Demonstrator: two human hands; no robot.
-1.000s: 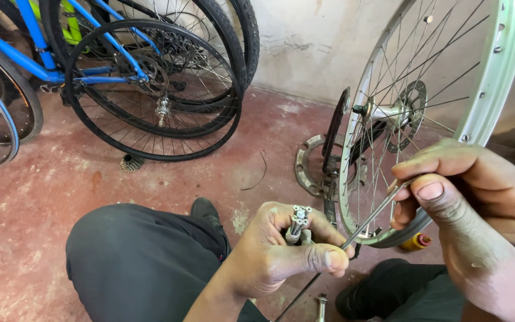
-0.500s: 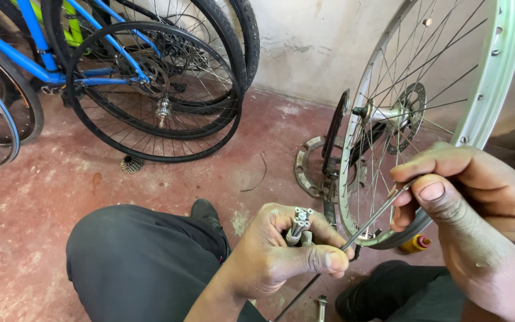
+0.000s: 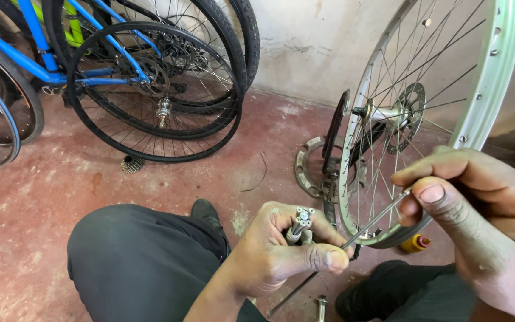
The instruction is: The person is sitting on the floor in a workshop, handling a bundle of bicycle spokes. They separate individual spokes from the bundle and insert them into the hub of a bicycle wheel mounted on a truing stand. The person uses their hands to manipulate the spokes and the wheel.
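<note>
Spokes (image 3: 301, 225), a small bundle of thin silver rods with nippled ends upward, stand in the left hand (image 3: 281, 253), whose fingers are clenched round them; how many are in the bundle cannot be told. One single spoke (image 3: 374, 222) runs slantwise from the left thumb up to the right hand (image 3: 478, 209), which pinches its upper end between thumb and forefinger; its lower part carries on, dark, below the left hand toward the floor. Both hands hover over the person's two knees in dark trousers (image 3: 144, 262), above the near edge of the red concrete floor (image 3: 49, 197); a small bolt (image 3: 321, 307) lies between the knees, and a small yellow bottle with a red cap (image 3: 415, 243) lies just beside the right knee. Just behind the hands one bare silver rim (image 3: 496, 77) stands upright with a disc on its hub, touching the floor near the wall (image 3: 317, 42); a dark chainring (image 3: 311, 173) lies flat beside it. Open floor spreads to the left; one small cassette (image 3: 131, 164) sits there. At the far left corner one loose black wheel (image 3: 153, 95) leans against the blue bicycle (image 3: 37, 50).
</note>
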